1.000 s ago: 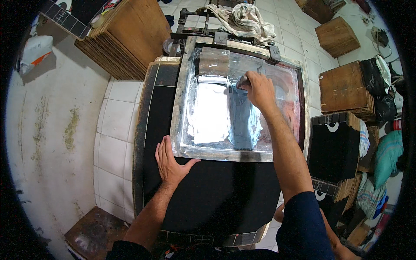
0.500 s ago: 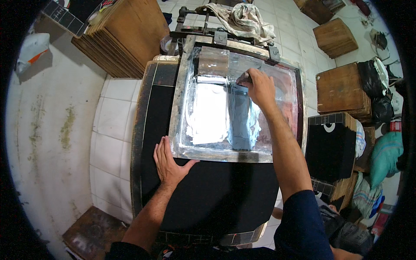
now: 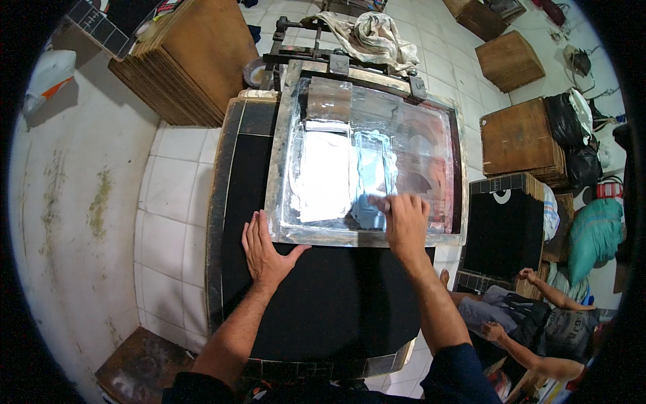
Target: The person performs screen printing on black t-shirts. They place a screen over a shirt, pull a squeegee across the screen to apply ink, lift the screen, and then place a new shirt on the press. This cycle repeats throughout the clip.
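A screen-printing frame [image 3: 276, 182] lies over black fabric [image 3: 323, 303] spread on a board. My right hand [image 3: 408, 225] is closed around a squeegee [image 3: 381, 203], mostly hidden under my fingers, at the near part of the screen. Pale blue ink [image 3: 369, 156] marks a strip up the mesh beyond it. Left of that strip is a bright white ink patch [image 3: 328, 178]. At the frame's near left corner rests my left hand [image 3: 264, 252], fingers stretched out along the side and thumb along the near edge.
Hinge clamps [image 3: 339, 64] hold the frame's far side, with a crumpled cloth [image 3: 380, 40] behind them. Stacked boards [image 3: 185, 60] stand far left. To the right are another black-covered board [image 3: 501, 232], a wooden stack [image 3: 521, 138] and a seated person's arms [image 3: 531, 357].
My right hand has drawn the squeegee toward me, from the middle of the screen to its near part. My left hand stays at the corner. Another person has come into view at lower right.
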`<state>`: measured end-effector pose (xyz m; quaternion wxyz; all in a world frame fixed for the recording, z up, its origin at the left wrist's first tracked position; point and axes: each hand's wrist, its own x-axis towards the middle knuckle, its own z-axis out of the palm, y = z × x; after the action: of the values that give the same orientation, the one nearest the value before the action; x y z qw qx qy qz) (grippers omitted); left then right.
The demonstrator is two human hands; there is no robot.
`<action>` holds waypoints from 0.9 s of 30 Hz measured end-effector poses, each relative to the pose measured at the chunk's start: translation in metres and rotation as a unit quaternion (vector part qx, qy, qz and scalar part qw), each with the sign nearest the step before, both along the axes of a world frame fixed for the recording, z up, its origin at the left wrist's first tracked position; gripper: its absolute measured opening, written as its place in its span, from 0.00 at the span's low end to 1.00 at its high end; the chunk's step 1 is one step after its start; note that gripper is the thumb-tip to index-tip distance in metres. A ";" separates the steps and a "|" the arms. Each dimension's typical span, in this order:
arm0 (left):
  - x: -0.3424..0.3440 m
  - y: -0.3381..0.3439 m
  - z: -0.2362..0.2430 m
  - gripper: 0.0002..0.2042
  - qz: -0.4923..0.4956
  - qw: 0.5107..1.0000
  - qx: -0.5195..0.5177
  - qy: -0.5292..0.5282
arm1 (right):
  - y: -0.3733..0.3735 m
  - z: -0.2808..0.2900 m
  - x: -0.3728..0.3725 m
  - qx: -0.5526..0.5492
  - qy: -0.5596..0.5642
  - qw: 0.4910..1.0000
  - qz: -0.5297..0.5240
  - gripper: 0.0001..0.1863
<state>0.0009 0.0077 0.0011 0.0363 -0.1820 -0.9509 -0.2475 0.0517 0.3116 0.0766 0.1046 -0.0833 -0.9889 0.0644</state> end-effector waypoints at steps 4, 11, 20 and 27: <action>0.000 0.000 -0.001 0.63 -0.002 1.000 0.011 -0.017 | -0.019 0.036 0.033 0.027 -0.091 0.993 0.075 0.18; -0.002 -0.001 -0.001 0.63 -0.002 0.999 0.012 -0.030 | 0.025 0.002 -0.191 0.005 0.063 0.992 0.105 0.29; -0.002 -0.003 0.000 0.63 -0.007 0.998 -0.005 -0.060 | 0.015 0.003 -0.306 0.160 -0.153 0.969 0.107 0.38; -0.002 -0.003 -0.001 0.63 -0.009 0.999 0.015 -0.049 | 0.004 0.003 -0.246 0.014 0.014 0.993 0.117 0.27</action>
<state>-0.0011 0.0048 0.0003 -0.0094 -0.1774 -0.9461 -0.2707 -0.1941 0.3151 0.0800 0.1118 0.0350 -0.9911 0.0638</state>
